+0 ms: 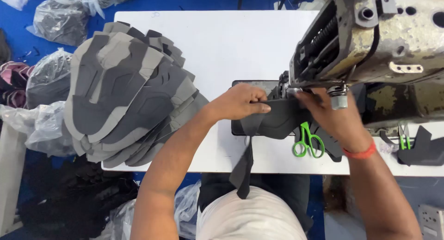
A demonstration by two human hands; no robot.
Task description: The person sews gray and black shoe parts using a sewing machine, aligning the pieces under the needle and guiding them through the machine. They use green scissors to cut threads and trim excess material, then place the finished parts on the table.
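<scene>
Clear plastic bags of dark parts off table's left edge, no labels legible. Tall grey upper stack at left edge, apparently unsewn. Your left hand pinches dark upper piece at sewing machine needle, mid-table; right hand presses it flat. Green snips near front edge.

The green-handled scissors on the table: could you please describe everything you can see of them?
The green-handled scissors lie flat on the white table, just in front of the sewing machine. Two bright green loop handles, plastic by the look, point toward the person; the blades run up under the dark grey fabric piece and are hidden. The right hand is close beside them.
</scene>
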